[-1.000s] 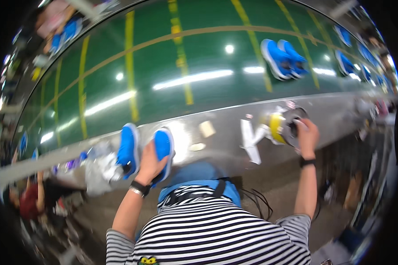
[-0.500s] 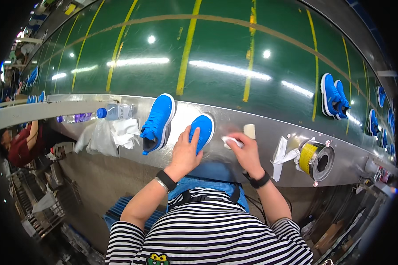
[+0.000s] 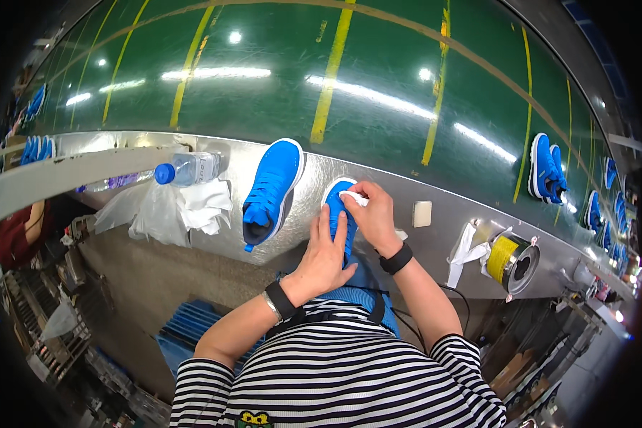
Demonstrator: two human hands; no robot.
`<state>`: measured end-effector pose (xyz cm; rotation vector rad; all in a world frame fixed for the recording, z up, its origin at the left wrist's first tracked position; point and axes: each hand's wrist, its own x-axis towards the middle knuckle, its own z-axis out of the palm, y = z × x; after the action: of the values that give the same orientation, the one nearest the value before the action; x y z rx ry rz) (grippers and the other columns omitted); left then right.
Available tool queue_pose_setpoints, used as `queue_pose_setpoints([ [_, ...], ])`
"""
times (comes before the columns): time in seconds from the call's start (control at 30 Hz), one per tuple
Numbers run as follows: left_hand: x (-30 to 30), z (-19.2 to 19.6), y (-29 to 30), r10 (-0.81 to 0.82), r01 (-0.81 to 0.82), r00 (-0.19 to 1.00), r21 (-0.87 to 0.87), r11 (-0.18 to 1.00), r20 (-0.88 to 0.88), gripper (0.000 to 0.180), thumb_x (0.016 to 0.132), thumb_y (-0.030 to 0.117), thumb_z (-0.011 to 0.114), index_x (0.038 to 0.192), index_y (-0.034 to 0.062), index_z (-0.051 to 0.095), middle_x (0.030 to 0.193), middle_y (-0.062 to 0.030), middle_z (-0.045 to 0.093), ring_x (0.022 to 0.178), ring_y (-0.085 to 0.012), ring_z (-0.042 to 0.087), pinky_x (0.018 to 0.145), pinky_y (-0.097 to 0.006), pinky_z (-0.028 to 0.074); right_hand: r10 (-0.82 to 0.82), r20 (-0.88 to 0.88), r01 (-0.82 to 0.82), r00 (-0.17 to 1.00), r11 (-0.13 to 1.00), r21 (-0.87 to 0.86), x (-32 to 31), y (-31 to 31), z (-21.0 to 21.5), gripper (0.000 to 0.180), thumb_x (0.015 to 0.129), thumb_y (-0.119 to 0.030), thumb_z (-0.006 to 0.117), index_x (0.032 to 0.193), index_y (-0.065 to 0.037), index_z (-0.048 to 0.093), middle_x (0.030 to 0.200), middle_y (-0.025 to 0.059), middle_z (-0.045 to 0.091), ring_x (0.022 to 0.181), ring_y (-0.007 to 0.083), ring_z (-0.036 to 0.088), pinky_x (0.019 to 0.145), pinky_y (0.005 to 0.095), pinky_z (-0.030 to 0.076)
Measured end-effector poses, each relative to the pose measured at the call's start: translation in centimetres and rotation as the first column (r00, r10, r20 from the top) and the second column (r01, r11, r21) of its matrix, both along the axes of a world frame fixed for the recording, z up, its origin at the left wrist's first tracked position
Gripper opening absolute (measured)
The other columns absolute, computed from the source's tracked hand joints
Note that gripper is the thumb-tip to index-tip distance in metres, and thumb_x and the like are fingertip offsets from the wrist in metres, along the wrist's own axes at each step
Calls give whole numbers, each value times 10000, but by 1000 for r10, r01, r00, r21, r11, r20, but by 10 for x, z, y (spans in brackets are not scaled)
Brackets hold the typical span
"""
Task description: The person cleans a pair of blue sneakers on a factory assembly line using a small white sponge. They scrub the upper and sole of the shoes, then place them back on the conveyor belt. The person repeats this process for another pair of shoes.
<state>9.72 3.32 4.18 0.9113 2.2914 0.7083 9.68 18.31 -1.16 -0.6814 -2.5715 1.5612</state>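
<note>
A blue sneaker [image 3: 342, 187] with a white sole lies in front of me on the metal ledge. My left hand [image 3: 322, 258] rests on its laces and side, fingers stretched out and spread, covering much of the rear half. Pinched in my right hand [image 3: 375, 217] is a small white cloth [image 3: 353, 198], touching the upper near the toe. To the left sits a second blue sneaker [image 3: 273, 178], apart from both hands, its toe pointing away from me.
The green conveyor belt [image 3: 264, 107] with yellow lines runs beyond the ledge, carrying more blue sneakers [image 3: 544, 169]. A bottle [image 3: 192, 170] and white plastic bags [image 3: 157, 214] are at left. An off-white block [image 3: 421, 213] and a yellow-banded tin [image 3: 506, 258] lie at right.
My right hand has moved left from the ledge with the white cloth onto the sneaker's toe. My left hand has shifted slightly right and nearer. The belt's yellow lines appear further right.
</note>
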Motion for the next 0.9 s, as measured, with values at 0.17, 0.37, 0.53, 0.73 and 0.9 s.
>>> queue_pose_setpoints([
  [0.17, -1, -14, -2, -29, 29, 999, 24, 999, 13, 907, 704, 187, 733, 1367, -144, 209, 1374, -426, 108, 1220, -587, 236, 1032, -562, 294, -97, 122, 94, 988, 995, 31, -7, -7, 0, 172, 743, -142, 710, 808, 0, 638, 745, 124, 628, 676, 221, 611, 634, 325, 482],
  [0.37, 2, -18, -5, -33, 31, 999, 34, 999, 40, 913, 699, 173, 737, 1359, -160, 201, 1374, -429, 100, 1218, -602, 234, 1021, -564, 309, -152, 163, 164, 975, 984, -62, 0, -17, 6, 170, 740, -144, 698, 793, 2, 630, 739, 115, 618, 664, 234, 603, 621, 334, 477],
  [0.53, -2, -20, -8, -17, 15, 999, 43, 999, 47, 938, 677, 165, 752, 1359, -164, 197, 1375, -430, 102, 1216, -600, 239, 1015, -569, 313, -314, 187, 323, 931, 946, -17, -7, -28, -1, 155, 746, -141, 699, 776, -3, 637, 748, 106, 625, 660, 201, 597, 627, 317, 475],
  [0.73, 1, -28, -10, -4, 3, 1000, 48, 999, 24, 927, 665, 148, 751, 1357, -158, 215, 1379, -425, 107, 1217, -602, 242, 991, -572, 344, -196, 172, 199, 966, 980, -6, -3, -30, -4, 160, 754, -136, 687, 785, 7, 621, 745, 99, 614, 671, 187, 582, 641, 315, 468],
  [0.9, -1, -27, -11, 3, -4, 1000, 71, 997, 13, 930, 653, 134, 753, 1354, -158, 215, 1381, -420, 111, 1213, -600, 252, 976, -574, 360, -331, 149, 331, 932, 943, 29, -3, -36, -9, 163, 754, -131, 688, 770, 9, 607, 729, 82, 613, 668, 159, 567, 630, 293, 462],
])
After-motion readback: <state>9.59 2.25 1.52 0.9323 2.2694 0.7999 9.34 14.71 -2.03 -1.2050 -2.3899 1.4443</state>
